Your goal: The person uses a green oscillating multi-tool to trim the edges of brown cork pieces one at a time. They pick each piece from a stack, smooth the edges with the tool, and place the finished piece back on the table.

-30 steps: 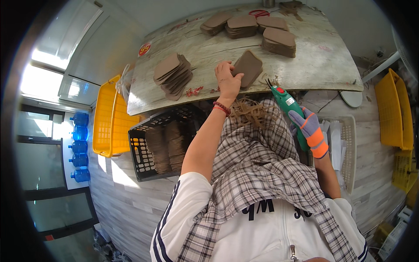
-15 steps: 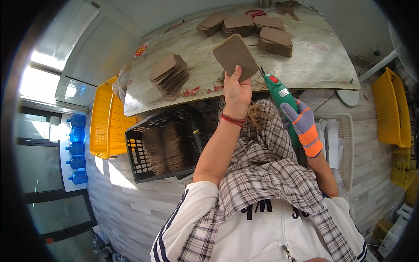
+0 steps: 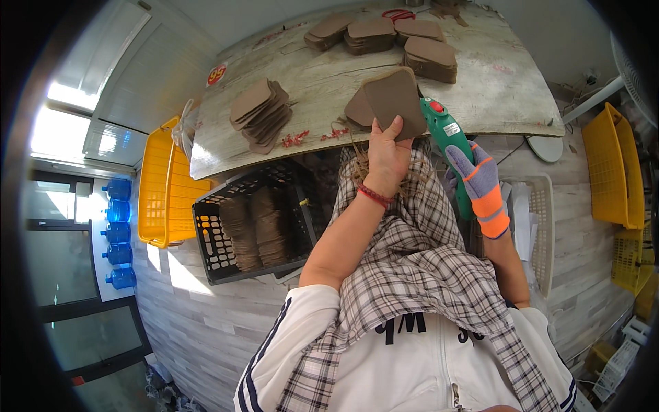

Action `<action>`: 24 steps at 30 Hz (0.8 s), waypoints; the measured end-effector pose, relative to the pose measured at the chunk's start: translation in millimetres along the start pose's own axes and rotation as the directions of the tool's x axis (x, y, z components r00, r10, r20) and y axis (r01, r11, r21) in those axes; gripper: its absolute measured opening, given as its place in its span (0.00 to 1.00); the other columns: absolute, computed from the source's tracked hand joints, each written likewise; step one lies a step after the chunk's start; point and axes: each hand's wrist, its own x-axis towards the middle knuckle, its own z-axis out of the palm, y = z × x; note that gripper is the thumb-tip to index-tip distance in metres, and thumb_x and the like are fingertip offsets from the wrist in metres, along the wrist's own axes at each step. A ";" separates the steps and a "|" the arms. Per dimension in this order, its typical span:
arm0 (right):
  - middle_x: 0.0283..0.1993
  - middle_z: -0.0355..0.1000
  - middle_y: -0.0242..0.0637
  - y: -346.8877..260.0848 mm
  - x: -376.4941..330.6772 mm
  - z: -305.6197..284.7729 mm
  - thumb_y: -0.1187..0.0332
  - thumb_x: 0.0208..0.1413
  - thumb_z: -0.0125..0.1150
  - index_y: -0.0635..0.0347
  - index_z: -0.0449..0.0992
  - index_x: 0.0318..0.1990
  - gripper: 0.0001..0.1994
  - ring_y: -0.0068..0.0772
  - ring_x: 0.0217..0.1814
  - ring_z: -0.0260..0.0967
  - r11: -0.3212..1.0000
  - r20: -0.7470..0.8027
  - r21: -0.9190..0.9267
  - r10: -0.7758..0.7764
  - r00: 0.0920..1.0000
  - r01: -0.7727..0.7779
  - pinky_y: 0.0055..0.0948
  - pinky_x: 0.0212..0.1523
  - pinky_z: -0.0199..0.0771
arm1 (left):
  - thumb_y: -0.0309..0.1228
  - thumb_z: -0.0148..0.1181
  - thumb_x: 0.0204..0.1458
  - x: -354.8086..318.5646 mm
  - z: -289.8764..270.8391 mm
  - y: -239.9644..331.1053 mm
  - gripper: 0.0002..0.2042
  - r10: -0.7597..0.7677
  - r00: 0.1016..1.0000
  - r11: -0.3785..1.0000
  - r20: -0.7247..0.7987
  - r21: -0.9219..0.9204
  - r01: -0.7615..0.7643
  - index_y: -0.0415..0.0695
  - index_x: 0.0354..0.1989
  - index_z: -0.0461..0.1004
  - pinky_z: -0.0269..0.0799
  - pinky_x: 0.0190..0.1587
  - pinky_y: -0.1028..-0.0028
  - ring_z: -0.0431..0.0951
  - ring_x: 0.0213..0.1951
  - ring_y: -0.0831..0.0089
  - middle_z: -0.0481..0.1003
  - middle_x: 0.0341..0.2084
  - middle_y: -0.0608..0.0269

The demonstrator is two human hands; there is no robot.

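Holding a brown rounded leather-like piece (image 3: 395, 103), my left hand (image 3: 386, 154) grips its near edge, thumb laid over the face and fingers behind; the piece stands tilted above the near edge of the tabletop (image 3: 322, 82), just left of centre-right. A second brown piece (image 3: 358, 110) shows just behind and left of it; I cannot tell whether the same hand holds it. A red bracelet (image 3: 374, 197) circles that wrist. My right hand (image 3: 479, 189), in a grey and orange glove, is closed round the handle of a green power tool (image 3: 446, 134) whose red-buttoned head lies just right of the held piece, near or touching its edge. Farther out, a fanned stack of brown pieces (image 3: 261, 113) rests on the left part of the tabletop, and four more stacks (image 3: 384, 34) lie along its far side. Below the near edge stand a black crate (image 3: 213, 240) holding upright brown pieces, a yellow crate (image 3: 158, 185) to its left, and a white basket (image 3: 542, 226) to the right. Blue water bottles (image 3: 118, 233) line the far left.
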 end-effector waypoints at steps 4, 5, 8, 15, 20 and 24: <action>0.22 0.65 0.26 -0.2 7.5 -7.3 0.62 0.53 0.62 0.60 0.70 0.39 0.12 0.14 0.18 0.61 1.000 0.004 0.010 -0.024 1.000 0.024 0.16 0.17 0.59 | 0.17 0.51 0.54 -5.9 -14.0 -5.1 0.17 -0.030 0.999 0.998 0.024 0.061 0.028 0.42 0.52 0.62 0.70 0.53 0.63 0.71 0.49 0.63 0.69 0.48 0.58; 0.22 0.65 0.26 1.4 9.2 -11.6 0.62 0.53 0.62 0.60 0.70 0.39 0.13 0.14 0.18 0.61 0.999 0.012 0.024 -0.033 0.999 0.033 0.16 0.17 0.60 | 0.17 0.51 0.54 -7.4 -17.6 -4.2 0.17 -0.030 0.999 0.995 0.040 0.095 0.026 0.42 0.52 0.63 0.70 0.53 0.63 0.72 0.49 0.63 0.70 0.47 0.59; 0.22 0.66 0.27 -7.2 4.8 -20.6 0.61 0.53 0.62 0.61 0.70 0.41 0.14 0.15 0.18 0.63 0.987 0.015 -0.158 -0.022 1.000 0.024 0.17 0.18 0.62 | 0.17 0.51 0.54 -8.3 -22.4 8.4 0.16 -0.036 0.998 0.962 0.043 0.273 0.023 0.40 0.51 0.65 0.72 0.51 0.64 0.73 0.47 0.65 0.72 0.45 0.59; 0.20 0.65 0.28 -19.8 -12.7 -35.5 0.62 0.52 0.63 0.65 0.70 0.42 0.17 0.16 0.17 0.62 0.974 0.144 -0.224 0.073 0.987 -0.039 0.18 0.18 0.63 | 0.16 0.54 0.51 -3.9 -37.9 69.1 0.19 -0.165 0.980 0.783 0.109 0.619 0.064 0.41 0.53 0.68 0.76 0.40 0.75 0.76 0.41 0.74 0.75 0.42 0.62; 0.20 0.66 0.28 -17.2 -16.2 -39.2 0.61 0.52 0.63 0.65 0.70 0.41 0.17 0.16 0.18 0.62 0.938 0.229 -0.347 0.106 0.968 -0.021 0.18 0.18 0.63 | 0.16 0.55 0.50 -6.0 -34.6 96.3 0.20 -0.340 0.938 0.638 0.064 0.749 0.181 0.36 0.54 0.66 0.75 0.42 0.75 0.76 0.41 0.75 0.74 0.43 0.60; 0.22 0.67 0.28 -16.5 -17.0 -27.4 0.61 0.52 0.63 0.64 0.70 0.40 0.16 0.14 0.19 0.63 0.950 0.236 -0.310 0.104 0.966 -0.027 0.17 0.19 0.63 | 0.17 0.56 0.49 -12.8 -38.7 97.2 0.21 -0.442 0.897 0.631 0.031 0.722 0.286 0.37 0.54 0.67 0.74 0.44 0.74 0.76 0.42 0.74 0.74 0.43 0.60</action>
